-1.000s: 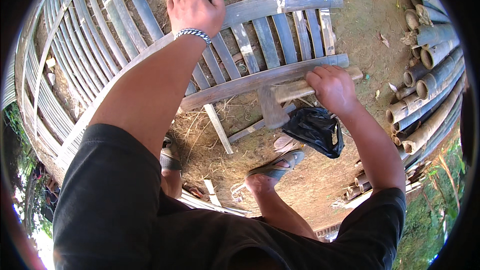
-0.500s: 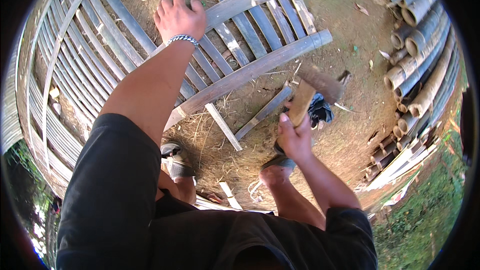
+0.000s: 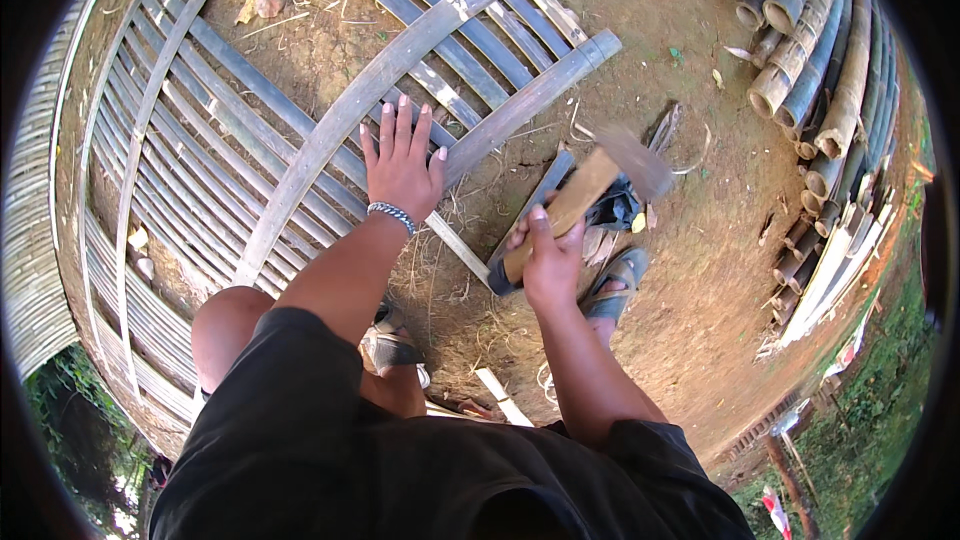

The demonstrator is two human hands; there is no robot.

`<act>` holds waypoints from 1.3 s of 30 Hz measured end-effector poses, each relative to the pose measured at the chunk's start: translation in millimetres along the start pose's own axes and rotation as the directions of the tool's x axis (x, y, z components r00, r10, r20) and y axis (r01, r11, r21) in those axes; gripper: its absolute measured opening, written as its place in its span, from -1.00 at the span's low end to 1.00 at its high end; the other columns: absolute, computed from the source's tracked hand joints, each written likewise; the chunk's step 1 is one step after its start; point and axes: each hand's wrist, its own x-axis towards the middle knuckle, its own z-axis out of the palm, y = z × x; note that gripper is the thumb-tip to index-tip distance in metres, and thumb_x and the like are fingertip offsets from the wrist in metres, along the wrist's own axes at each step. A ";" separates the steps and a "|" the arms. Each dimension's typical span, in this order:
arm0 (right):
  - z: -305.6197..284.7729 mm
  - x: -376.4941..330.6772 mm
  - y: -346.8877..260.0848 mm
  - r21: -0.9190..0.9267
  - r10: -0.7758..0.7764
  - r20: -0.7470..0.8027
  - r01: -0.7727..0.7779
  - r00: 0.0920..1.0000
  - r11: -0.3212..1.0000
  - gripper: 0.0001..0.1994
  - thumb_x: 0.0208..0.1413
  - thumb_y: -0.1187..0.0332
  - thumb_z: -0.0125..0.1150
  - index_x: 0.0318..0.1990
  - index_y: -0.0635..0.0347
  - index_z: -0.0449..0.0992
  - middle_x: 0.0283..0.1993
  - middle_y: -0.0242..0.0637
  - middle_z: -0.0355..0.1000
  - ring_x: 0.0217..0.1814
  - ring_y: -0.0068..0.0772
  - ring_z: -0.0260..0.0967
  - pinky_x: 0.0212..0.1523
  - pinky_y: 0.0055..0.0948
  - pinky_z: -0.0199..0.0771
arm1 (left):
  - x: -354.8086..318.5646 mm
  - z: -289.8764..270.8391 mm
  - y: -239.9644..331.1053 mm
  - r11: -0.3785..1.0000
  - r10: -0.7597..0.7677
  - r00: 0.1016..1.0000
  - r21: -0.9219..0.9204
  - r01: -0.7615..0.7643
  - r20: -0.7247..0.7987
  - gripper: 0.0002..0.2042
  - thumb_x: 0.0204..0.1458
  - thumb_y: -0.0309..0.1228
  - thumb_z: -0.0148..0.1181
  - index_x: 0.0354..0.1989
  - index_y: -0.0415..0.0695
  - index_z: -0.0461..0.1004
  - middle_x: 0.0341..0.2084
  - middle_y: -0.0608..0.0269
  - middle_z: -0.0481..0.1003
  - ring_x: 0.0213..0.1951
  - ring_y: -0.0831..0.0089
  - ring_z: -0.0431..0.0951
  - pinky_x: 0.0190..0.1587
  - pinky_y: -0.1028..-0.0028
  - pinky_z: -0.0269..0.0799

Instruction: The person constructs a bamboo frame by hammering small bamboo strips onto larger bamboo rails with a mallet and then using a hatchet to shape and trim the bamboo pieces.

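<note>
Left hand (image 3: 405, 168), fingers a little apart, is over the near rail of the rack (image 3: 395, 62); I cannot tell if it touches. Right hand (image 3: 553, 265) grips a hammer (image 3: 571, 198) by its handle, on the rack's near side. Behind the hammer, a bag (image 3: 617, 205); right of the rack, poles (image 3: 850, 80); nearer the body than the rack, 2 sandals (image 3: 622, 283).

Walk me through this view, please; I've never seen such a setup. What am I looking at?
There's no machine: these are a person's bare hands. A wide fisheye camera on the head looks down, so straight edges bend. The left hand, fingers spread, is at a slatted bamboo frame on the dirt ground. The right hand grips a wooden-handled tool; its head is blurred. Nearby lie a black plastic bag and, to the right, stacked bamboo poles.
</note>
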 end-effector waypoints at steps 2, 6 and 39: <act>-10.1 -4.8 -7.2 -0.067 0.165 0.031 -0.163 0.986 0.984 -0.69 0.40 0.33 0.08 0.16 0.21 0.20 -0.33 -0.27 0.40 -0.45 -0.46 0.37 -0.42 -0.44 0.45 | 2.3 5.6 -5.0 1.000 0.012 1.000 0.000 -0.012 -0.021 -0.34 0.23 -0.15 0.01 0.51 -0.03 0.07 0.52 -0.01 -0.05 0.53 -0.04 -0.13 0.48 -0.19 -0.36; -2.6 -9.2 -10.6 -0.013 -0.313 -0.334 0.328 0.889 0.945 -0.59 0.41 0.27 0.07 0.24 0.21 0.10 -0.26 -0.23 0.42 -0.34 -0.38 0.46 -0.23 -0.29 0.59 | 1.2 6.1 -5.0 1.000 0.017 0.999 -0.002 -0.017 -0.030 -0.35 0.22 -0.15 0.01 0.49 -0.04 0.11 0.52 0.00 -0.05 0.53 -0.04 -0.13 0.48 -0.19 -0.37; 102.6 -33.4 36.0 0.668 0.517 -0.133 -0.309 0.846 0.677 -0.82 0.47 0.18 -0.08 0.02 0.02 0.21 -0.40 -0.32 0.30 -0.48 -0.43 0.25 -0.43 -0.35 0.40 | 4.2 9.1 -8.2 0.999 0.042 0.999 0.008 -0.042 0.009 -0.32 0.18 -0.14 -0.01 0.48 -0.13 0.12 0.52 -0.09 -0.07 0.53 -0.08 -0.16 0.47 -0.19 -0.44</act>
